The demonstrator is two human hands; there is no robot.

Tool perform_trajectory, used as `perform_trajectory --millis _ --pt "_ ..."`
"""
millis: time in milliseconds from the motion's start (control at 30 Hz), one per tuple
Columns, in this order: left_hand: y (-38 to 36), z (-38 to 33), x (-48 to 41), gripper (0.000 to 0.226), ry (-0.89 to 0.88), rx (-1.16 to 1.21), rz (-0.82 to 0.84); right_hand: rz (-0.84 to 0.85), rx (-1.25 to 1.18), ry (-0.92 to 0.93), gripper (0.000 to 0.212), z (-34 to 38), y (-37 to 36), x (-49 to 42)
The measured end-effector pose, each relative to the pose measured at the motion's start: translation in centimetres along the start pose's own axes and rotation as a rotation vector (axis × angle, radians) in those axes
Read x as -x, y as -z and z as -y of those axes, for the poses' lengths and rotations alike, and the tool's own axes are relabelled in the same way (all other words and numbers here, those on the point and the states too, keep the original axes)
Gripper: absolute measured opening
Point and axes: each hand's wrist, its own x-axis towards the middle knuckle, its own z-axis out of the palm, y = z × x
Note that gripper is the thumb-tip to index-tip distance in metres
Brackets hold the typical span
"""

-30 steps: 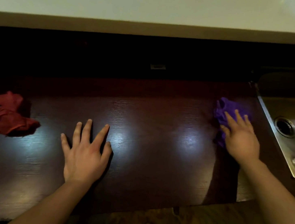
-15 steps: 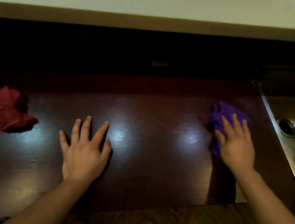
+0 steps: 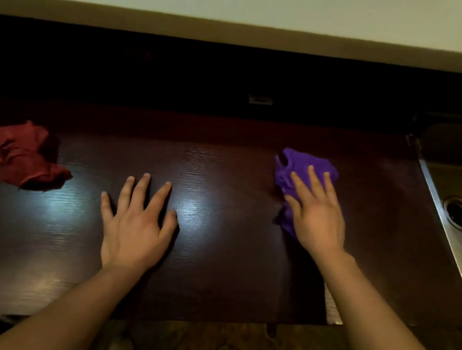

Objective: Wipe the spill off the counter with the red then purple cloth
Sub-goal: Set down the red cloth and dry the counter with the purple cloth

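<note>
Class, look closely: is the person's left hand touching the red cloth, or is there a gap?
Apart. The head view shows the left hand flat on the counter, with a bare strip of dark wood between its little finger and the crumpled red cloth.

- Red cloth point(image 3: 23, 157): crumpled in a loose heap, lying free on the dark wood-grain worktop point(image 3: 211, 261) at far left.
- Purple cloth point(image 3: 298, 169): bunched up, pressed flat to the worktop under the right hand point(image 3: 314, 216), toward the right; well apart from the red cloth.
</note>
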Motion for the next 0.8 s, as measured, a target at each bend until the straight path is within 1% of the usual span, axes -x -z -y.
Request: perform_trajectory --millis 33,67,100,167,233,300,367,400,433,467,533,600,700,800 --pt "0.0 0.0 0.0 0.058 -0.001 -0.002 -0.003 -0.023 -0.009 -0.062 0.052 1.3 -0.3 -1.0" --pt "0.0 0.0 0.0 0.058 -0.001 0.001 -0.006 -0.034 -0.01 -0.079 0.052 3.1 -0.7 -1.8" --pt "0.0 0.0 0.0 0.058 -0.002 0.011 -0.008 -0.02 -0.012 -0.055 0.052 5.2 -1.1 -2.2" --pt "0.1 0.1 0.0 0.059 0.004 0.057 -0.019 0.016 -0.006 0.08 0.053 9.7 -2.1 -1.7" --pt "0.5 0.0 0.2 0.061 0.014 0.129 -0.038 0.048 0.009 0.276 0.053 13.1 -3.1 0.8" --pt "1.2 0.0 0.5 0.061 0.01 0.21 -0.057 0.075 0.015 0.459 0.054 13.8 -3.2 3.4" --pt "2.0 0.3 0.7 0.059 -0.004 0.31 -0.053 0.108 0.047 0.57 0.055 12.1 -2.5 3.7" --pt "2.5 0.7 0.8 0.058 -0.012 0.367 -0.039 0.119 0.068 0.568 0.056 11.3 -2.1 3.2" --pt "3.0 1.4 0.8 0.058 -0.024 0.417 -0.022 0.122 0.079 0.516 0.055 10.8 -2.0 2.4" --pt "3.5 2.4 1.0 0.058 -0.041 0.448 -0.006 0.116 0.068 0.42 0.054 11.0 -1.9 1.5" --pt "4.4 5.5 1.9 0.058 -0.078 0.42 0.008 0.093 0.011 0.212 0.052 13.5 -2.3 -0.1" --pt "5.2 9.6 3.2 0.06 -0.088 0.333 -0.001 0.068 -0.035 0.11 0.051 17.8 -3.4 -0.7" --pt "6.4 15.8 5.0 0.063 -0.021 0.198 -0.006 0.077 -0.073 0.139 0.051 24.1 -5.0 -0.6" --pt "7.3 19.8 5.9 0.067 0.075 0.112 0.041 0.103 -0.061 0.207 0.05 28.5 -6.2 0.0"
